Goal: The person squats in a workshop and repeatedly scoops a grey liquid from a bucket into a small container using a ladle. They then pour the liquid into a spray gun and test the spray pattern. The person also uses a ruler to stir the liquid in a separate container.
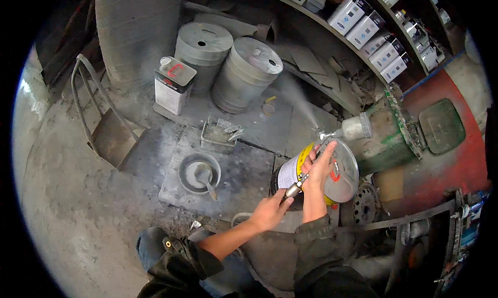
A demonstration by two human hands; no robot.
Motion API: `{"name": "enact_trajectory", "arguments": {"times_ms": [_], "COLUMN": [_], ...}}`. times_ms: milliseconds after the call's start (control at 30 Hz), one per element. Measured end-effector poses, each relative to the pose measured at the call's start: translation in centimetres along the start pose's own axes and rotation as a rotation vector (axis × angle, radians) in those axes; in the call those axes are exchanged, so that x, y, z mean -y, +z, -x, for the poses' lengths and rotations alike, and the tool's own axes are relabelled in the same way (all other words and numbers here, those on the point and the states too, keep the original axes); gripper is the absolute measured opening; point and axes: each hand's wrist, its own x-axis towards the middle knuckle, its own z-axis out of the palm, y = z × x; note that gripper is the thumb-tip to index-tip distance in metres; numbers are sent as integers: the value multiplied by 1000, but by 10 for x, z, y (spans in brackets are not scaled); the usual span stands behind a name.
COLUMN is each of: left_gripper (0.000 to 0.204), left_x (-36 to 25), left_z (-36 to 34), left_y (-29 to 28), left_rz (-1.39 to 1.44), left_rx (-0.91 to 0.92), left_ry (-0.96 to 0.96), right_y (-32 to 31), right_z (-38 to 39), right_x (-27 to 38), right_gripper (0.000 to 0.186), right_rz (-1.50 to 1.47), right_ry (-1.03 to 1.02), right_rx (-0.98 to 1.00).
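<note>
A spray gun (325,137) with a pale cup (357,127) on its side is gripped in my right hand (320,169), fingers wrapped round its handle. A whitish mist streams from its nozzle toward the upper left. Below, my left hand (271,212) closes round the metal air hose fitting (293,189) at the handle's lower end. Behind my hands stands a large round paint pail (344,167) with a grey lid and a yellow-and-white label. To the left, a grey bowl (181,179) holds pale liquid and a ladle-like scoop (204,174).
Two grey metal drums (248,75) and a rectangular can (173,93) stand at the back. A small tub (218,136) holds sludge and tools. A dustpan (115,137) lies left. A green wheeled bin (381,137) tips at right, below shelves with white cans (346,17).
</note>
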Motion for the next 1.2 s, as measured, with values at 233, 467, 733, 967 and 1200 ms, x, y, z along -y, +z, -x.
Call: {"name": "enact_trajectory", "arguments": {"times_ms": [233, 467, 733, 967, 1200], "left_gripper": [33, 35, 35, 39, 51], "left_x": [5, 5, 0, -21, -22], "left_z": [-2, 2, 8, 2, 26], "left_y": [4, 4, 1, -10, -30], "left_rz": [6, -14, -79, 34, 3], "left_rx": [0, -58, -165, -156, -180], "left_ry": [-7, 78, 152, 116, 65], "right_y": [8, 4, 5, 0, 5], "right_z": [4, 5, 9, -6, 39], "right_x": [0, -2, -2, 4, 28], "right_gripper": [56, 54, 53, 55, 39], "right_rz": [49, 56, 25, -39, -191], "right_ry": [-98, -55, -76, -30, 252], "right_rx": [105, 18, 38, 15, 374]}}
